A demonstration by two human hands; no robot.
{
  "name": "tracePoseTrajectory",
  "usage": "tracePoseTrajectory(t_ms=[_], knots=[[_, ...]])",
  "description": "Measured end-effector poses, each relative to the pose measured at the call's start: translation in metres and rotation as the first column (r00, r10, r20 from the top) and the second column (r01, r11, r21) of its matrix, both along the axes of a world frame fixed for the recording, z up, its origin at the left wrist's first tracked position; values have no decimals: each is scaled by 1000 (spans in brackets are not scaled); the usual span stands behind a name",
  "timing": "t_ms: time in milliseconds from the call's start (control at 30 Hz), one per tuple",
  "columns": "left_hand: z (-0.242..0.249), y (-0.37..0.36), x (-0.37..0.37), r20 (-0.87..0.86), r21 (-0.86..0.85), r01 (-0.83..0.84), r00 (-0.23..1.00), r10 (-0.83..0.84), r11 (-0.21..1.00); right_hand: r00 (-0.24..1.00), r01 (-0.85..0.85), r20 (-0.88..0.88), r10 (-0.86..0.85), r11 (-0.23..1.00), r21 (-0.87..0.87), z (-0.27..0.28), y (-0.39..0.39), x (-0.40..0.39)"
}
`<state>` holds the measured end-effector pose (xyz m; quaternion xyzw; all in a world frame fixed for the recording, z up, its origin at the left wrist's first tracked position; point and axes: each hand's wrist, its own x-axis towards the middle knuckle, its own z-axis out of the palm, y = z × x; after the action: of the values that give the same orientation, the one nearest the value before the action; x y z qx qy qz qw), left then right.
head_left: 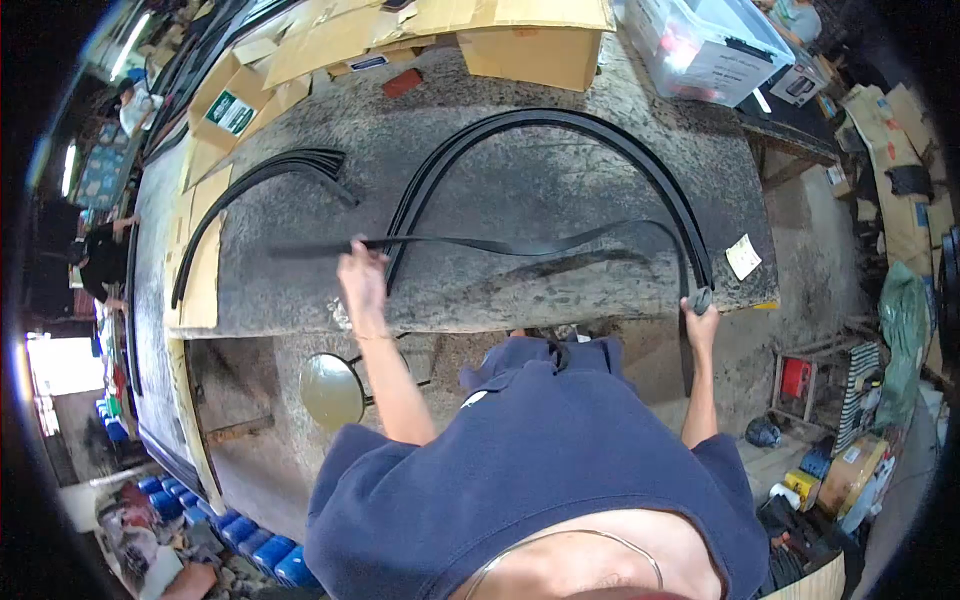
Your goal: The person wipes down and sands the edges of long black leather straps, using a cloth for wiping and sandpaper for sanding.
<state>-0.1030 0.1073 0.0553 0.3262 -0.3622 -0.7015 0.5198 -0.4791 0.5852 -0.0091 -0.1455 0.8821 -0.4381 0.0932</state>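
Observation:
A long flat black strip (530,247), rubber-like, stretches across the worktable, bends near the right end and hangs over the front edge. My left hand (362,285) pinches it near its left end, which is blurred. At the table's front right, my right hand (700,315) is closed round a small grey wad (702,298), perhaps a cloth, with the strip running down beside it. Behind the strip lies an arched bundle of black strips (530,118), its right end close to my right hand. A smaller curved bundle of black strips (255,178) rests at the left, partly on cardboard.
Cardboard boxes (530,55) and a clear plastic bin (715,50) stand at the back. A reddish block (402,83) and a paper slip (742,257) lie on the worktable (330,300). A round stool (332,390) is below. Another person (100,262) is at far left.

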Motion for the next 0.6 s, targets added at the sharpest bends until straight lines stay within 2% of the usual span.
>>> tracePoseTrajectory(t_ms=[33, 100, 167, 233, 267, 300, 367, 400, 433, 467, 500, 533, 600], knots=[[-31, 13, -2, -56, 115, 37, 998, -31, 993, 995, 64, -79, -57, 994, 85, 0, -8, -8], [-104, 29, -9, -214, 243, 34, 977, 20, 969, 982, 154, -125, -138, 979, 130, 8, -31, -18], [-121, 47, -26, -334, 504, -76, 902, 275, 861, 976, 147, -181, -120, 979, 142, 1, -50, -35], [-167, 46, -24, -315, 679, -236, 762, 566, 695, 966, 136, -240, -97, 979, 152, -1, -62, -55], [-191, 40, -15, -339, 780, -183, 680, 650, 598, 962, 157, -249, -113, 973, 167, 0, -65, -65], [-195, 44, -15, -338, 782, -190, 671, 660, 594, 958, 176, -257, -127, 968, 180, 1, -67, -77], [-199, 46, -16, -201, 792, -343, 634, 746, 504, 965, 133, -248, -87, 976, 172, -1, -69, -89], [-183, 48, -24, -117, 820, -354, 666, 737, 451, 987, 63, -158, -16, 953, 296, 12, -75, -89], [-173, 52, -37, -121, 818, -354, 664, 738, 453, 997, -16, -59, 44, 912, 410, 20, -79, -91], [-164, 58, -48, -145, 763, -319, 764, 629, 562, 984, -154, -36, 173, 940, 304, 2, -76, -100], [-159, 63, -53, -150, 703, -268, 850, 505, 659, 973, -215, -19, 230, 934, 286, 15, -89, -91], [-163, 64, -56, -235, 679, -159, 877, 418, 717, 964, -258, 13, 264, 926, 277, 12, -98, -88], [-171, 61, -72, -238, 682, -150, 880, 411, 715, 950, -312, 45, 310, 921, 234, 6, -118, -87]])
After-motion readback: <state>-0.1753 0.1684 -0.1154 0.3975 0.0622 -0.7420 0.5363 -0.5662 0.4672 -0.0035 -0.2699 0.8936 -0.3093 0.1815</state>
